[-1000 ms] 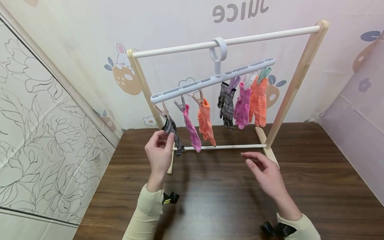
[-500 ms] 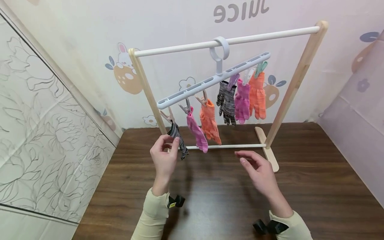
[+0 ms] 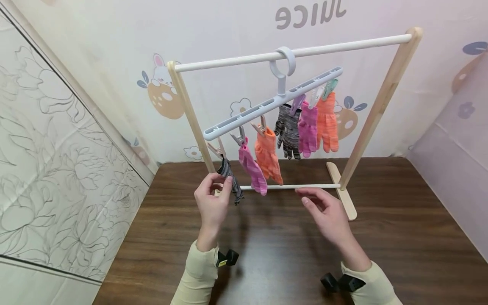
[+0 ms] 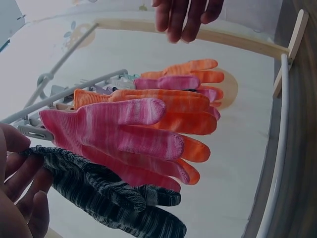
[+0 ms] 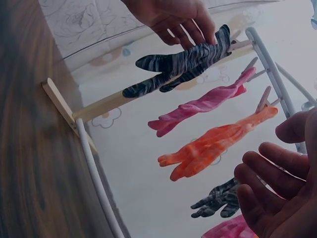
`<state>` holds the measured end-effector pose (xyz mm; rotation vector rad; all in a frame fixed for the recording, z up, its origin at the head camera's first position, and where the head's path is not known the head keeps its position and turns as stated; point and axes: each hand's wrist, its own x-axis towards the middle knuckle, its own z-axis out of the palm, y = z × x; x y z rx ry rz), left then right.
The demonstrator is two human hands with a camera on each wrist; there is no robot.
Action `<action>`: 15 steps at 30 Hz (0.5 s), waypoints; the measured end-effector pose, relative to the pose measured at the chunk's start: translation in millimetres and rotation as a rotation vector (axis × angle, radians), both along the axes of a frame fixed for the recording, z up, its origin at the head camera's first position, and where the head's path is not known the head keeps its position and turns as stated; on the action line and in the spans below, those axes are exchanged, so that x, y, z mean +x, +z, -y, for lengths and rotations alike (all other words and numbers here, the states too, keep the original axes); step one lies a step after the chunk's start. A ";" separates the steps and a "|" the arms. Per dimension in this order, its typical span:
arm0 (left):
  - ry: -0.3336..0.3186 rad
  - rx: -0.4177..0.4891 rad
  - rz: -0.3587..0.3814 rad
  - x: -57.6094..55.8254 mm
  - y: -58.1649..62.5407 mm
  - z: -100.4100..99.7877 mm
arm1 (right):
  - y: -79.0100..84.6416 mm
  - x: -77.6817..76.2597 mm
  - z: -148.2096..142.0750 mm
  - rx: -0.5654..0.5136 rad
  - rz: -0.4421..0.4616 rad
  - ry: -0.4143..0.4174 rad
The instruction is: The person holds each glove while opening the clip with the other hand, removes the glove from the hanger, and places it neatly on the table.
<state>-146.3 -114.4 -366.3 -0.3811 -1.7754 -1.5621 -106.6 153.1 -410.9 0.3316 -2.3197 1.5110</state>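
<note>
With thumb and fingertips my left hand (image 3: 214, 195) pinches the cuff of a black-and-grey glove (image 3: 234, 182), which hangs from a pale pink clothespin (image 3: 217, 149) at the hanger's left end. My right hand (image 3: 324, 212) is held above the table with relaxed fingers and nothing in them. The grey-white hanger (image 3: 263, 111) is tilted, its left end lower and nearer. Along it hang a pink glove (image 3: 252, 169), an orange glove (image 3: 267, 154), a second black-and-grey glove (image 3: 288, 131), a second pink glove (image 3: 307, 129) and a second orange glove (image 3: 327, 123), each on a clothespin.
A wooden rack with a white top rod (image 3: 350, 45) carries the hanger and stands on the dark wooden table (image 3: 274, 254). Its right post (image 3: 381, 106) and foot (image 3: 345, 199) are beyond my right hand. A printed cloth (image 3: 228, 34) covers the wall behind.
My left hand has moved right and slightly nearer with the glove. The hanger has swung, its left end coming nearer and its right end going back. My right hand has shifted left.
</note>
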 end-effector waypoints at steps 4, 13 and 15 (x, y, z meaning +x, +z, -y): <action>-0.006 -0.011 -0.010 -0.1 0.4 -1.1 | 3.8 -0.7 2.2 0.016 -0.024 -0.002; 0.006 -0.021 -0.003 0.8 2.1 3.2 | 20.9 -9.6 18.2 0.055 -0.104 0.020; 0.007 -0.026 0.001 1.7 1.9 5.3 | 27.1 -12.3 23.9 0.054 -0.118 0.023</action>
